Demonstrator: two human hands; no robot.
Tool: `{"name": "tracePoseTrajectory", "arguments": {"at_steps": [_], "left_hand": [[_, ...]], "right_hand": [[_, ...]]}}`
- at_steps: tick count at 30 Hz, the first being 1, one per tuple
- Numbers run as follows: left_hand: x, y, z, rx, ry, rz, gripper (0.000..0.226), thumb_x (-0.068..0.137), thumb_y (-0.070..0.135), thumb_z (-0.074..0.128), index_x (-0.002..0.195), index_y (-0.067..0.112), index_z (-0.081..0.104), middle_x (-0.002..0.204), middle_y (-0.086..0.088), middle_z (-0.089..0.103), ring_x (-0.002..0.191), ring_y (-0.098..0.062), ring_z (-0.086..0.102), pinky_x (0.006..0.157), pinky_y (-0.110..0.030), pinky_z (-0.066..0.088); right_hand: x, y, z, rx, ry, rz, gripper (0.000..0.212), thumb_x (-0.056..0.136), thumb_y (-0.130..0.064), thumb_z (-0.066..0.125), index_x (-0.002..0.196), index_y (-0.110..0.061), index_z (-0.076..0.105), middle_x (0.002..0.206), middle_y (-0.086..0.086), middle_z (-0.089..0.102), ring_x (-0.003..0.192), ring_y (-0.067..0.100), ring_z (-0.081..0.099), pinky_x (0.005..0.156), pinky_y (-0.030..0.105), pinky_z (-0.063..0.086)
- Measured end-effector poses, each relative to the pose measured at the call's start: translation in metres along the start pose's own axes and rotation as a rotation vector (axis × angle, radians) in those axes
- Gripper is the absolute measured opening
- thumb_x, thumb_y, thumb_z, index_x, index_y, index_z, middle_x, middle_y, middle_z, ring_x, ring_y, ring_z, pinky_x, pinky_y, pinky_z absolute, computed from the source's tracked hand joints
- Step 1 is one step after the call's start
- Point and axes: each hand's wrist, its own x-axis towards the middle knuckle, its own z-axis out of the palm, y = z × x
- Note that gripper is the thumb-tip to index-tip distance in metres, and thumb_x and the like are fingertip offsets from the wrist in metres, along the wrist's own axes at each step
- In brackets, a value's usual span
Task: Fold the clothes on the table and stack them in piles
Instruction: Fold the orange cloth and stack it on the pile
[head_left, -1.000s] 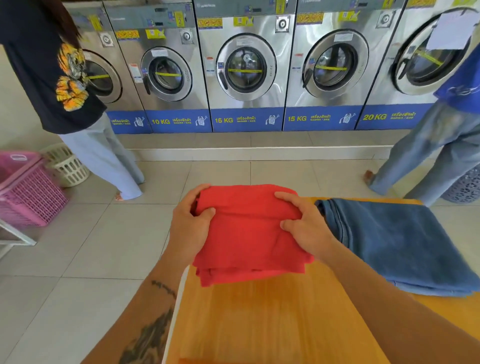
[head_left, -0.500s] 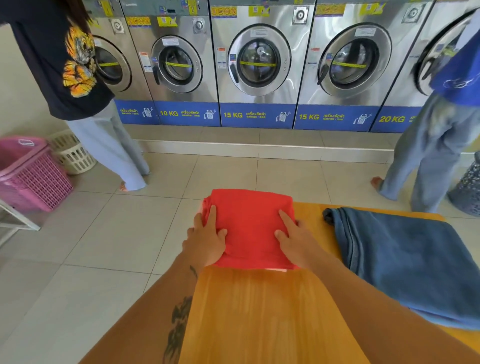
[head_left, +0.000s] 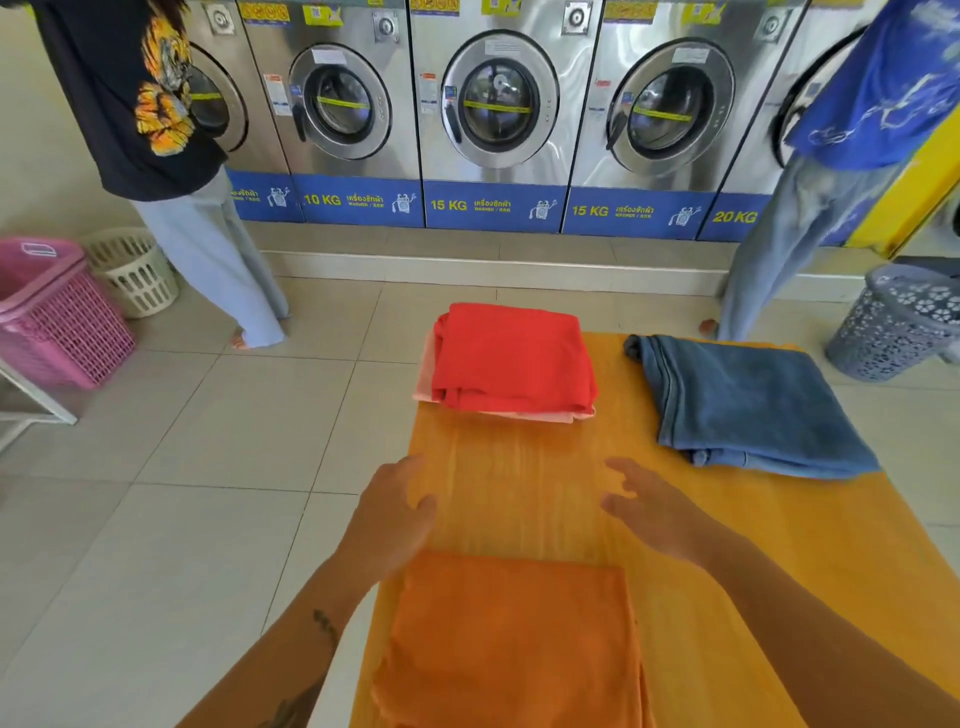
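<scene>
the red garment (head_left: 511, 358) lies folded on a pale pink piece at the far left corner of the worktop (head_left: 524, 488), so that pile looks done. your left hand (head_left: 392, 512) and right hand (head_left: 657, 506) hover spread and empty above bare wood. the orange cloth (head_left: 514, 639) nearest you seems next; it calls for gripping its edges. the folded denim (head_left: 748, 402) sits far right, well clear

Yellow table (head_left: 519, 478): red-topped pile (head_left: 511, 358), folded jeans (head_left: 748, 405), orange garment (head_left: 514, 644).
</scene>
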Motion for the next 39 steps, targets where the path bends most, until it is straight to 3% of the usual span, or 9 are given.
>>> {"name": "tracePoseTrajectory", "arguments": {"at_steps": [7,10,12,14,19,23,27,34,39], "left_hand": [[-0.079,-0.032,0.033,0.021,-0.178,-0.071,0.073,0.09,0.032,0.059,0.153,0.032,0.023,0.156,0.0,0.027,0.142,-0.023,0.03,0.116,-0.042,0.03],[-0.092,-0.026,0.04,-0.107,-0.193,-0.077,0.065,0.091,0.017,0.056,0.148,0.036,0.032,0.148,-0.001,0.033,0.125,-0.013,0.043,0.103,-0.023,0.037],[-0.098,-0.024,0.044,-0.185,-0.179,-0.074,0.06,0.091,0.008,0.05,0.143,0.036,0.042,0.133,0.004,0.045,0.094,0.003,0.051,0.075,-0.004,0.043],[-0.103,-0.02,0.047,-0.264,-0.143,-0.074,0.056,0.091,0.005,0.049,0.139,0.035,0.049,0.13,0.007,0.051,0.085,0.005,0.053,0.062,-0.001,0.043],[-0.107,-0.017,0.052,-0.268,-0.088,0.003,0.054,0.096,0.015,0.05,0.143,0.04,0.041,0.147,0.011,0.039,0.134,-0.013,0.04,0.109,-0.031,0.038],[-0.1,-0.024,0.048,-0.206,-0.151,-0.052,0.061,0.095,0.015,0.049,0.15,0.033,0.031,0.15,0.001,0.04,0.108,-0.003,0.051,0.084,-0.015,0.041],[-0.097,-0.016,0.056,-0.134,-0.253,-0.069,0.062,0.095,0.024,0.051,0.152,0.034,0.027,0.154,0.0,0.032,0.071,0.01,0.041,0.046,-0.006,0.037],[-0.092,0.004,0.066,-0.382,-0.282,-0.197,0.059,0.087,0.028,0.062,0.142,0.04,0.044,0.15,0.0,0.033,0.123,-0.02,0.046,0.093,-0.028,0.045],[-0.086,0.011,0.067,-0.603,-0.352,-0.299,0.054,0.086,0.016,0.066,0.135,0.036,0.054,0.14,0.0,0.044,0.121,-0.026,0.048,0.105,-0.047,0.043]], "right_hand": [[-0.081,0.038,0.076,0.072,0.038,0.22,0.081,0.08,-0.039,0.055,0.152,-0.031,0.02,0.138,0.013,0.044,0.116,0.03,0.054,0.094,0.045,0.05],[-0.103,0.029,0.105,0.145,0.124,0.221,0.074,0.083,-0.022,0.058,0.148,-0.026,0.024,0.122,0.009,0.042,0.097,0.025,0.053,0.075,0.033,0.048],[-0.107,0.026,0.115,0.168,0.132,0.219,0.08,0.083,-0.014,0.057,0.152,-0.028,0.018,0.129,0.013,0.042,0.095,0.024,0.054,0.064,0.027,0.047],[-0.111,0.021,0.114,0.197,0.177,0.201,0.085,0.08,-0.009,0.054,0.153,-0.031,0.017,0.135,0.015,0.046,0.105,0.028,0.057,0.073,0.034,0.051],[-0.115,0.023,0.086,0.187,0.399,0.151,0.08,0.081,-0.002,0.053,0.149,-0.032,0.025,0.129,0.013,0.049,0.099,0.028,0.058,0.079,0.042,0.052],[-0.121,0.038,0.075,0.122,0.306,0.237,0.078,0.086,-0.015,0.053,0.154,-0.031,0.018,0.143,0.014,0.033,0.096,0.026,0.056,0.07,0.035,0.047],[-0.117,0.045,0.076,0.145,0.269,0.251,0.078,0.086,-0.022,0.057,0.154,-0.032,0.019,0.147,0.014,0.033,0.114,0.03,0.048,0.087,0.039,0.044],[-0.11,0.037,0.084,0.389,0.237,0.259,0.077,0.089,-0.028,0.064,0.154,-0.032,0.021,0.153,0.008,0.037,0.133,0.032,0.043,0.105,0.043,0.041],[-0.103,0.04,0.08,0.444,0.237,0.257,0.068,0.094,-0.03,0.058,0.153,-0.034,0.024,0.155,0.007,0.034,0.135,0.033,0.04,0.106,0.047,0.041]]}}
